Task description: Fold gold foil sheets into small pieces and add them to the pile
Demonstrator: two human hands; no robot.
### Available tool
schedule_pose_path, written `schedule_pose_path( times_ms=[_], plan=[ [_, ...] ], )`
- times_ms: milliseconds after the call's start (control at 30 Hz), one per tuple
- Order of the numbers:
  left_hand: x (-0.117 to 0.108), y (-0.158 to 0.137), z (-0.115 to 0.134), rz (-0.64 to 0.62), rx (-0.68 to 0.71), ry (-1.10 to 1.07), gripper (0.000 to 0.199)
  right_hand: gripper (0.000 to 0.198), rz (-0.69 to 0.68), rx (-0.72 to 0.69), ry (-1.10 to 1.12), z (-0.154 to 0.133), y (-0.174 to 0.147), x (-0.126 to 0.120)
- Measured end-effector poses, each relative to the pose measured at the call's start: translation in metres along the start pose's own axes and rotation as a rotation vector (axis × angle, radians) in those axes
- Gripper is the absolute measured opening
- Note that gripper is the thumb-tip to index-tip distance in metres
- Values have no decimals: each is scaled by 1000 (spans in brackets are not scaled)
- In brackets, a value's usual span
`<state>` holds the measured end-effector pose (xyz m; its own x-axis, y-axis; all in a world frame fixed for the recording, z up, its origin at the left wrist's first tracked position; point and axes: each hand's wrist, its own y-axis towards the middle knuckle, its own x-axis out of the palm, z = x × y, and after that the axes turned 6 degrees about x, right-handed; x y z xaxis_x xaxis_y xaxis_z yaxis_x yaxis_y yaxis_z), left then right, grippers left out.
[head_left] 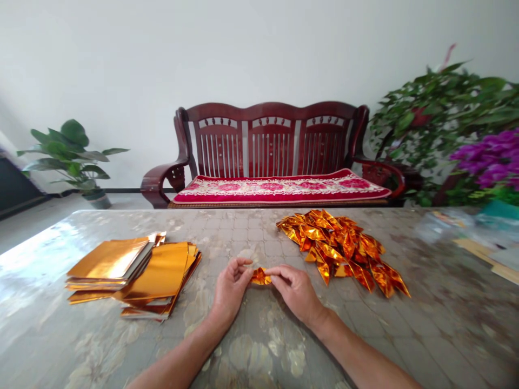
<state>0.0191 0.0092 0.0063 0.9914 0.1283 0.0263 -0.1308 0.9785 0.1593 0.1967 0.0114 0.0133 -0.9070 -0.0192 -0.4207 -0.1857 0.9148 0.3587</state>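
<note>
A small folded piece of shiny orange-gold foil paper [260, 276] is held between my two hands, low over the middle of the table. My left hand [232, 285] pinches its left end with thumb and fingers. On the other end, the thumb and index finger of my right hand [298, 290] are closed. Both ends of the folded foil paper are partly covered by my fingers. To the left lie two overlapping stacks of flat gold foil sheets [158, 273]. A heap of folded gold foil pieces [340, 243] spreads out to the right, beyond my right hand.
The table [243, 351] has a grey floral covering. At its right edge lie clear plastic bags [446, 224] and light wooden-looking strips [486, 256]. Behind it stands a dark red wooden bench [271, 140], with potted plants [75, 156] on both sides and purple flowers [492, 156] at right.
</note>
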Motion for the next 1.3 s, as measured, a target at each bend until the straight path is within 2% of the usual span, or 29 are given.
schedule_pose_path(
  times_ms=[267,433,733,1000,1300],
  plan=[
    [-4,4,-7,7,53,12,38,52,-53,-128,-93,5,-1,-2],
    [-4,5,-8,29,47,23,38,46,-36,-142,-146,8,-2,1],
    [-3,6,-4,44,25,-11,40,49,-90,-132,-185,10,-1,-3],
    [-3,6,-1,52,-3,-4,41,28,-127,-152,-168,15,1,-6],
    [-1,5,-3,9,28,-45,40,25,-69,-189,-195,21,1,-10]
  ],
)
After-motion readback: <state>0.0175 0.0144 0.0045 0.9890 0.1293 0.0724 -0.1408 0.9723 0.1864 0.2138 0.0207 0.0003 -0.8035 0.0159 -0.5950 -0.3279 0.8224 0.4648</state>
